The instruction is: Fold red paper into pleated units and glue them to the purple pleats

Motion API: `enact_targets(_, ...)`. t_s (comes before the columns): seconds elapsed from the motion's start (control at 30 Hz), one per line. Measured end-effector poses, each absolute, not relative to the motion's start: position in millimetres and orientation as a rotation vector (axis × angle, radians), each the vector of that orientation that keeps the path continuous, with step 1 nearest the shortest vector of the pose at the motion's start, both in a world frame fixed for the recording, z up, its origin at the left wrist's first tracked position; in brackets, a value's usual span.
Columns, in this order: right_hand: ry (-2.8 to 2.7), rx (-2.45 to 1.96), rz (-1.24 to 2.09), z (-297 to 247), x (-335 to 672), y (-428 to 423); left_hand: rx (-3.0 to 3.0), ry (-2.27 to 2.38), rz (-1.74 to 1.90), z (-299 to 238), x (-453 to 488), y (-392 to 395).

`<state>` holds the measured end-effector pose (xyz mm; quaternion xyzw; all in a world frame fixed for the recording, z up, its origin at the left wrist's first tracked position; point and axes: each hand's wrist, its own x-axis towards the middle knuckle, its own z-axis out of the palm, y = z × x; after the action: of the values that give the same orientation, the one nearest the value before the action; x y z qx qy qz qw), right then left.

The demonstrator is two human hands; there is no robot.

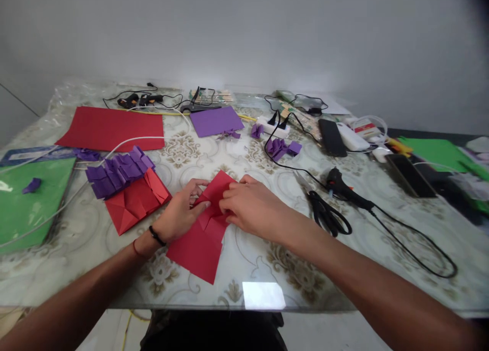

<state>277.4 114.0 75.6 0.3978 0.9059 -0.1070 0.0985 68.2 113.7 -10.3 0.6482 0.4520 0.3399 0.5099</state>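
Note:
A red paper square point(198, 244) lies on the table in front of me, partly folded at its upper end. My left hand point(179, 216) pinches the folded part from the left, fingers closed on the paper. My right hand point(250, 203) presses and pinches the same fold from the right. Both hands meet at the fold near the middle of the sheet.
Folded red pieces point(133, 203) and a stack of purple folded pieces point(118, 170) lie to the left. Black scissors point(326, 213) and a glue gun point(344, 188) with cable are to the right. Red sheet point(110, 127), purple sheet point(216, 120), green sheets point(26, 203), phones and a power strip sit further back.

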Motion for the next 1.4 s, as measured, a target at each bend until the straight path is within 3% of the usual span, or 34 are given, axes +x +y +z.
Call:
enact_targets(0.23, 2.691, 1.236, -0.110, 84, 276, 102, 1.617, 1.046, 0.561, -1, 62, 116)
enact_targets(0.8, 2.913, 1.129, 0.239, 72, 297, 84, 1.371, 1.117, 0.760, -5, 65, 117)
enact_targets(1.07, 3.055, 1.205, 0.513, 59, 300, 75, 1.136, 1.145, 0.672, -3, 68, 111)
enact_targets(1.4, 3.160, 1.218, 0.613, 60, 298, 77, 1.308, 1.066, 0.708, -3, 65, 115)
